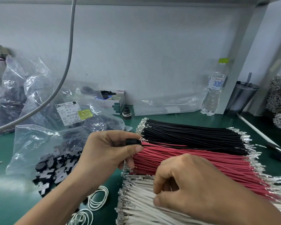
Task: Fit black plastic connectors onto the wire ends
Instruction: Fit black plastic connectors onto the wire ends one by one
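My left hand (pixel 109 153) pinches a black plastic connector (pixel 133 142) between thumb and fingers; a black and a red wire run from it to the right. Three flat bundles of wires with metal terminals lie on the green mat: black wires (pixel 193 135), red wires (pixel 193 161) and white wires (pixel 136 200). My right hand (pixel 193 189) rests over the white bundle with fingers curled and thumb and fingertips pinching at a white wire. An open clear bag of black connectors (pixel 55 172) lies left of my left hand.
More clear bags of black parts (pixel 39 98) stand at the back left, one with a label (pixel 71 113). A small box (pixel 115 101), a water bottle (pixel 215 88), a grey tumbler (pixel 241 96), white rubber bands (pixel 97 198) and a hanging grey cable (pixel 66 62) surround the work area.
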Demonstrator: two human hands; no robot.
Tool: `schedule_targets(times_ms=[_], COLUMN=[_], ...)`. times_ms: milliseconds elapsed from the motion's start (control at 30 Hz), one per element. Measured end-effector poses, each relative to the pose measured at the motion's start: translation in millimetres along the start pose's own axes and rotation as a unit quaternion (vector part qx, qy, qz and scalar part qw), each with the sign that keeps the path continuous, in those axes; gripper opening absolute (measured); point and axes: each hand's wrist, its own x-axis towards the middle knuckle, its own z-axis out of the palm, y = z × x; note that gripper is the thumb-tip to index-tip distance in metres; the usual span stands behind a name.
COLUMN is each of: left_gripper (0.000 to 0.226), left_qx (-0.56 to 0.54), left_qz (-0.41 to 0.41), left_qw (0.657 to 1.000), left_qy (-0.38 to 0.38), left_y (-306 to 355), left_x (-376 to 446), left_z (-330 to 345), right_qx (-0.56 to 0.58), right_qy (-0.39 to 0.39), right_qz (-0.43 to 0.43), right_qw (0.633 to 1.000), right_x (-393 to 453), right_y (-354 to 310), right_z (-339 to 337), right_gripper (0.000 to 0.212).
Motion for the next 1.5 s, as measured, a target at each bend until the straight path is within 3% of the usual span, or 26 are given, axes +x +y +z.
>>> schedule_targets(times_ms=[100,200,300,400,533,700,1067,1200,1333,1500], left_gripper=[0.023,0.024,0.025,0.025,0.025,0.027,0.029,0.024,0.019,0.018], left_qx=[-0.006,0.003,0.005,0.005,0.0,-0.011,0.01,0.037,0.074,0.083], left_qz=[-0.002,-0.004,-0.013,-0.019,-0.02,-0.023,-0.007,0.014,0.032,0.03], left_qw=[1.0,1.0,1.0,0.999,0.999,0.999,0.997,0.996,0.992,0.99], left_qy=[-0.008,-0.018,-0.022,-0.032,-0.038,-0.043,-0.079,-0.085,-0.095,-0.105], left_y=[0,1,1,3,5,7,10,11,12,11], left_x=[1,1,0,0,0,-1,-3,-5,-7,-7], left_z=[0,-1,-2,-3,-4,-3,-4,-6,-3,-4], right_qx=[0.002,0.013,0.105,0.201,0.101,0.08,-0.103,-0.031,-0.083,-0.052], right_qy=[0.001,0.011,0.039,0.127,0.235,0.292,0.315,0.332,0.336,0.347], right_qz=[-0.009,-0.008,0.004,0.015,0.0,-0.016,-0.056,-0.053,-0.074,-0.066], right_qw=[1.0,1.0,0.994,0.971,0.967,0.953,0.942,0.941,0.935,0.934], right_x=[1,1,3,3,4,5,5,9,11,13], right_y=[4,10,17,22,23,23,18,20,14,21], right_z=[2,2,-4,-9,-3,1,3,10,17,19], right_gripper=[0.011,0.009,0.003,0.008,0.014,0.006,0.013,0.015,0.024,0.021])
